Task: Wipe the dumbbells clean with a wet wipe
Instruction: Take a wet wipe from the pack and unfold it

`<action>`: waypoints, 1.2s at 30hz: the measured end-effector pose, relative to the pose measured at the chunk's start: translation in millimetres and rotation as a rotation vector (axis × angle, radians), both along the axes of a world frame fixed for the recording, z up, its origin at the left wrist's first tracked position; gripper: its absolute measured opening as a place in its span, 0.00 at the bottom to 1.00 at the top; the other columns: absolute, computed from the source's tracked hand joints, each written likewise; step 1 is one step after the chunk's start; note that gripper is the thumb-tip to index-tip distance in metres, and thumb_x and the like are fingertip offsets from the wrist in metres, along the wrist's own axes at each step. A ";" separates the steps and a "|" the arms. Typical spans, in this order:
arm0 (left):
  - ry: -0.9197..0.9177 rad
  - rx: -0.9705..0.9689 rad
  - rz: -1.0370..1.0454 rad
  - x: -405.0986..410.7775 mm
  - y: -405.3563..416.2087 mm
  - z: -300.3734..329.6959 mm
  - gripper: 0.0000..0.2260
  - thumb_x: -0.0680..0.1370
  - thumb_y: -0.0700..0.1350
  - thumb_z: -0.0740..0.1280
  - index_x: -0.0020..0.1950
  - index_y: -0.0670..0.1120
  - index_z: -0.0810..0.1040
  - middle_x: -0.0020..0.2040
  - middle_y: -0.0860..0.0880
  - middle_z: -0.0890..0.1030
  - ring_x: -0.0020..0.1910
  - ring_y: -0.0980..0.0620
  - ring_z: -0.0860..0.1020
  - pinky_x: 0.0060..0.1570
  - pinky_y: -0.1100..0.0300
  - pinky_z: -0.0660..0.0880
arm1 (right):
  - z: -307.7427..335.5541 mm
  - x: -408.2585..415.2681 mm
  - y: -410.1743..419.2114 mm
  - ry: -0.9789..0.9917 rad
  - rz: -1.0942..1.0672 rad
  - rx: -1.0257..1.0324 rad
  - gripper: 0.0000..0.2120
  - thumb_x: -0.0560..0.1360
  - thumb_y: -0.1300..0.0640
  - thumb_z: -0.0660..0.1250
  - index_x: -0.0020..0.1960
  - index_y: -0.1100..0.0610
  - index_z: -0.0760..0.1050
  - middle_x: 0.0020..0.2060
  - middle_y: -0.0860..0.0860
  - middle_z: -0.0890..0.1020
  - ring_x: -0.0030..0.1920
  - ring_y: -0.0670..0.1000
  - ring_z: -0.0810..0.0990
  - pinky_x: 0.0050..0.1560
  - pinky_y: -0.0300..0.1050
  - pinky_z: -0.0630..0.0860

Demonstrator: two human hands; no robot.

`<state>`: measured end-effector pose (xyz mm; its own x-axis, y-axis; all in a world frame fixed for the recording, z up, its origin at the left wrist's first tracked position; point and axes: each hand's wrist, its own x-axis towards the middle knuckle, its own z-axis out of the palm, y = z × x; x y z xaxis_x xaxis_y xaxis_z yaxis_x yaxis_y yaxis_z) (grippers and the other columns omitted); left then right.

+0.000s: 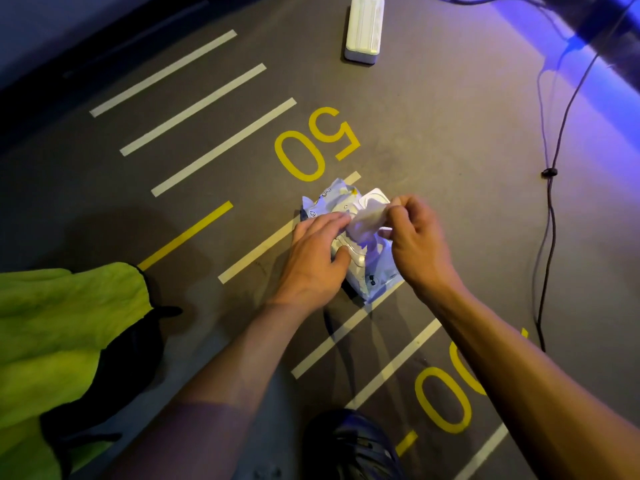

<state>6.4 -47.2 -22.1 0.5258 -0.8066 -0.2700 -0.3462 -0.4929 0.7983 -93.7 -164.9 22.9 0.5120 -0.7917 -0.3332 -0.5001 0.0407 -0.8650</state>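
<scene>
A pale blue pack of wet wipes (372, 271) lies on the grey floor with its plastic lid (375, 199) flipped up. My left hand (313, 256) presses down on the pack beside the opening, fingers spread over it. My right hand (417, 242) pinches a white wet wipe (363, 221) that sticks up out of the opening. No dumbbell shows anywhere in the head view.
The floor carries white and yellow stripes and yellow numbers. A white rectangular box (363, 27) stands at the far top. A black cable (549, 188) runs down the right side. A lime-green cloth (59, 341) on something black lies at the left. A dark shoe (353, 445) is at the bottom.
</scene>
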 end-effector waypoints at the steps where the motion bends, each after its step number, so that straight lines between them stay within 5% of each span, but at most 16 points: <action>1: -0.002 0.002 0.001 0.3 0.7 0.1 0.23 0.81 0.37 0.67 0.77 0.46 0.73 0.75 0.51 0.74 0.73 0.54 0.64 0.71 0.69 0.59 | 6.2 0.2 0.5 -0.031 -0.007 -0.033 0.10 0.78 0.52 0.58 0.45 0.58 0.73 0.37 0.50 0.81 0.46 0.62 0.83 0.54 0.66 0.79; 5: 0.128 -0.035 0.114 3.5 9.1 15.1 0.20 0.77 0.36 0.73 0.69 0.44 0.78 0.66 0.46 0.77 0.58 0.62 0.75 0.56 0.80 0.66 | 29.4 4.9 2.3 -0.258 0.002 0.046 0.06 0.75 0.55 0.59 0.40 0.55 0.69 0.34 0.49 0.71 0.38 0.52 0.72 0.42 0.55 0.77; 7: 0.333 -0.132 0.165 3.3 25.2 29.0 0.21 0.75 0.33 0.76 0.64 0.50 0.78 0.58 0.55 0.81 0.53 0.69 0.79 0.51 0.78 0.71 | 33.9 4.7 6.3 -0.296 0.033 0.166 0.05 0.75 0.58 0.58 0.40 0.54 0.69 0.32 0.47 0.69 0.34 0.47 0.69 0.37 0.42 0.73; 9: 0.516 -0.172 0.165 1.7 52.1 41.1 0.24 0.71 0.34 0.78 0.60 0.54 0.78 0.51 0.61 0.84 0.51 0.70 0.81 0.50 0.73 0.76 | 33.0 1.8 15.4 -0.260 0.106 0.240 0.08 0.77 0.60 0.58 0.40 0.53 0.69 0.33 0.48 0.67 0.33 0.46 0.67 0.36 0.39 0.72; 14: 0.965 -0.348 0.228 -13.1 133.9 58.3 0.35 0.66 0.43 0.75 0.74 0.45 0.75 0.69 0.50 0.82 0.71 0.51 0.78 0.67 0.59 0.76 | 29.7 -7.8 52.3 -0.216 0.235 0.337 0.09 0.80 0.60 0.59 0.42 0.52 0.70 0.36 0.55 0.66 0.36 0.54 0.64 0.35 0.46 0.64; 17: 1.118 -0.442 0.399 -28.5 168.8 68.7 0.32 0.65 0.49 0.83 0.68 0.44 0.82 0.68 0.42 0.83 0.68 0.44 0.81 0.72 0.47 0.75 | 29.5 -14.6 79.1 -0.223 0.340 0.357 0.08 0.80 0.62 0.62 0.44 0.52 0.72 0.33 0.56 0.69 0.32 0.53 0.68 0.32 0.45 0.68; 19: 0.974 -0.417 0.592 -37.7 181.0 75.9 0.25 0.68 0.53 0.83 0.61 0.44 0.85 0.61 0.42 0.86 0.60 0.47 0.84 0.66 0.48 0.80 | 31.8 -16.9 100.4 -0.260 0.364 0.434 0.06 0.76 0.63 0.64 0.46 0.53 0.74 0.32 0.53 0.72 0.31 0.48 0.70 0.32 0.41 0.70; 23: 0.568 -0.317 0.767 -56.7 200.1 91.6 0.06 0.77 0.43 0.71 0.53 0.45 0.85 0.46 0.51 0.88 0.46 0.57 0.84 0.52 0.59 0.80 | 33.0 -25.0 144.5 -0.281 0.341 0.649 0.13 0.71 0.56 0.68 0.54 0.49 0.81 0.38 0.47 0.82 0.40 0.53 0.77 0.41 0.46 0.72; 27: 0.495 -0.247 0.778 -73.4 234.5 104.0 0.07 0.77 0.42 0.75 0.52 0.40 0.84 0.44 0.43 0.85 0.44 0.49 0.81 0.49 0.53 0.77 | 35.4 -33.9 185.3 -0.381 0.292 0.698 0.15 0.76 0.63 0.73 0.61 0.53 0.80 0.37 0.46 0.85 0.40 0.44 0.82 0.45 0.40 0.78; 29: 0.482 -0.221 0.810 -83.8 255.9 108.7 0.04 0.80 0.37 0.71 0.53 0.44 0.84 0.43 0.49 0.88 0.42 0.55 0.84 0.48 0.59 0.81 | 40.9 -39.3 201.0 -0.435 0.293 0.692 0.15 0.78 0.68 0.69 0.62 0.56 0.78 0.34 0.47 0.84 0.37 0.43 0.82 0.42 0.36 0.77; 33: 0.412 -0.170 0.742 -100.2 295.6 130.4 0.09 0.82 0.33 0.67 0.57 0.44 0.83 0.44 0.51 0.89 0.42 0.58 0.86 0.43 0.65 0.82 | 51.8 -51.9 229.4 -0.422 0.411 0.749 0.16 0.77 0.67 0.71 0.63 0.56 0.79 0.40 0.50 0.85 0.45 0.51 0.82 0.52 0.50 0.76; 36: 0.336 -0.153 0.645 -102.1 326.9 150.1 0.07 0.82 0.35 0.70 0.58 0.43 0.83 0.50 0.51 0.89 0.46 0.57 0.86 0.49 0.63 0.82 | 59.0 -58.5 251.9 -0.334 0.471 0.901 0.15 0.76 0.63 0.72 0.61 0.55 0.79 0.49 0.57 0.84 0.51 0.58 0.80 0.50 0.52 0.77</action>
